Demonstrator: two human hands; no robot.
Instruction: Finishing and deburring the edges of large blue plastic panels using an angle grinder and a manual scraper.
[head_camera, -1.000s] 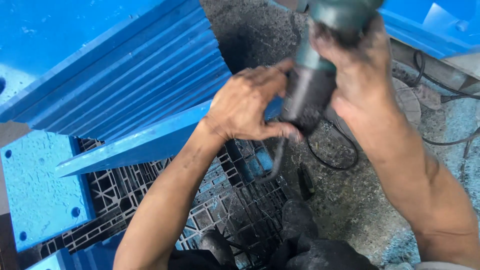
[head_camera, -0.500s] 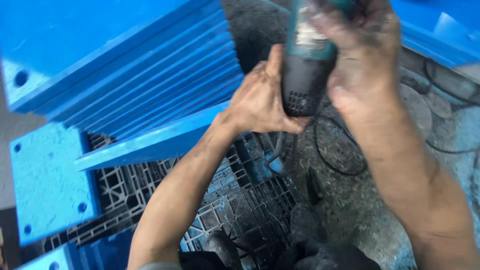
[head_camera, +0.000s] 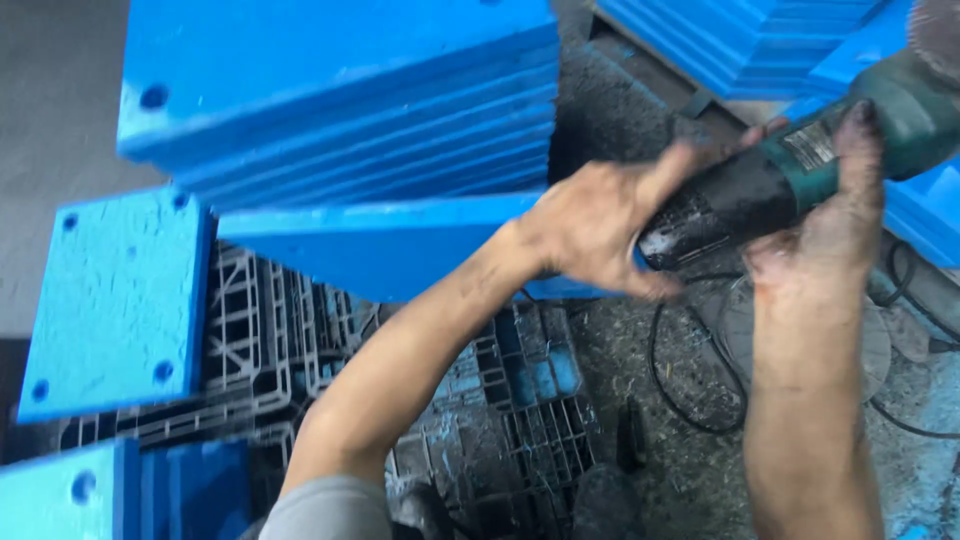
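Both hands are on a green-bodied angle grinder (head_camera: 800, 165) that lies slanted across the upper right of the view, its black rear end pointing down and left and its head running out past the top right corner. The left hand (head_camera: 600, 225) cups the black rear end of the tool, palm against it, fingers curled under and the thumb stretched along the top of the body. The right hand (head_camera: 830, 235) grips the body from below, nearer the head, with its dirty fingers (head_camera: 860, 150) wrapped up over the green casing, closed firmly around it.

Just left of the hands stands a stack of blue plates (head_camera: 340, 95), painted flat pieces with bolt holes near their corners, piled edge on edge. One long blue plate (head_camera: 380, 245) juts out beneath the stack and passes directly behind the left wrist, close against the grinder's rear end. A single square blue plate (head_camera: 120, 300) with four corner holes lies further left, resting on a black plastic pallet (head_camera: 290, 340) whose open grid shows under the left forearm. More blue pieces (head_camera: 740, 40) are stacked at the top right, behind the tool's head. A black power cable (head_camera: 690, 400) loops over the gritty grey floor (head_camera: 620, 110) below the hands.
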